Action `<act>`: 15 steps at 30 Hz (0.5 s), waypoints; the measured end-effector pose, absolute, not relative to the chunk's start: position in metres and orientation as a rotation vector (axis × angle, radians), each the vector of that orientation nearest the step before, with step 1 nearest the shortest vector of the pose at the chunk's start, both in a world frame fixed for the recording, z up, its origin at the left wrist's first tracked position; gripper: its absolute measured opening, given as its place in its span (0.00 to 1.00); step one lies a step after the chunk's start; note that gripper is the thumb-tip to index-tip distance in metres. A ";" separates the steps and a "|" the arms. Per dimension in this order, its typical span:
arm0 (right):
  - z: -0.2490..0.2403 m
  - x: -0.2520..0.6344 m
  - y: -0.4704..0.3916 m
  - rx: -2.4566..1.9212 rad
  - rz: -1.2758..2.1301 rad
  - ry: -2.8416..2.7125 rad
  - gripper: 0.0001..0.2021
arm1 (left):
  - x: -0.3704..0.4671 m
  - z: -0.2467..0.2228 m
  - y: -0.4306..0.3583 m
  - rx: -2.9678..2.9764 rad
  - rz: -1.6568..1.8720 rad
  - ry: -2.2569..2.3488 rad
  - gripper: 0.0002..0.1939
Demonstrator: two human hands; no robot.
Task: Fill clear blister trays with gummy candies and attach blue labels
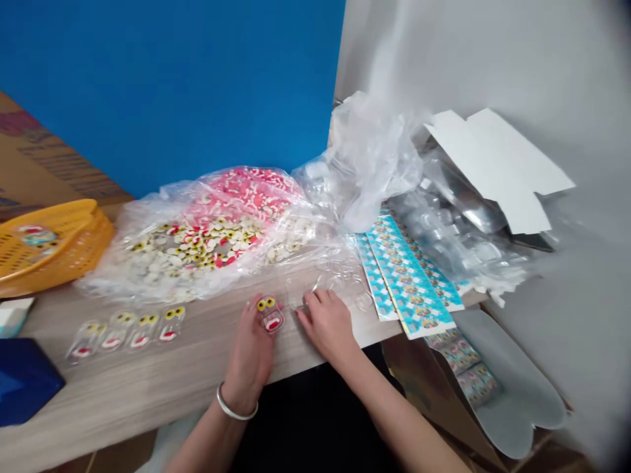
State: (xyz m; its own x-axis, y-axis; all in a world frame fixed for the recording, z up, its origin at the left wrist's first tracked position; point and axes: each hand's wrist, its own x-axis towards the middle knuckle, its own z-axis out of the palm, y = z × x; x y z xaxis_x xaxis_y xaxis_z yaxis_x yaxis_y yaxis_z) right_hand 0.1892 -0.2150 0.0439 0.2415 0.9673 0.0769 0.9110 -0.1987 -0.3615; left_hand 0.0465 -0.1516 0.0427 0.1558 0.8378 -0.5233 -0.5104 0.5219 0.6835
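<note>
The left hand (250,355) is partly closed, its fingers and thumb around the edges of 1 clear case (272,315), which shows 2 yellow-ringed eye pieces above 1 red-and-white mouth piece. The case is near the front edge of the counter (123,387). The right hand (329,325), fingers curled, rests just beside it on the right, near loose clear plastic pieces (348,284); whether it grips anything cannot be told. To the left, 4 filled cases (168,336) lie in a row, apart from the left hand. Behind them, an open plastic bag (217,246) contains many eye and mouth pieces. An orange basket (91,246) stands at far left; blue printed sheets (407,276) overlap at right, partly beyond the counter edge.
</note>
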 end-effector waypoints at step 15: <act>0.034 0.193 -0.209 -1.430 1.243 -0.917 0.10 | 0.015 0.044 -0.140 0.374 0.832 1.009 0.14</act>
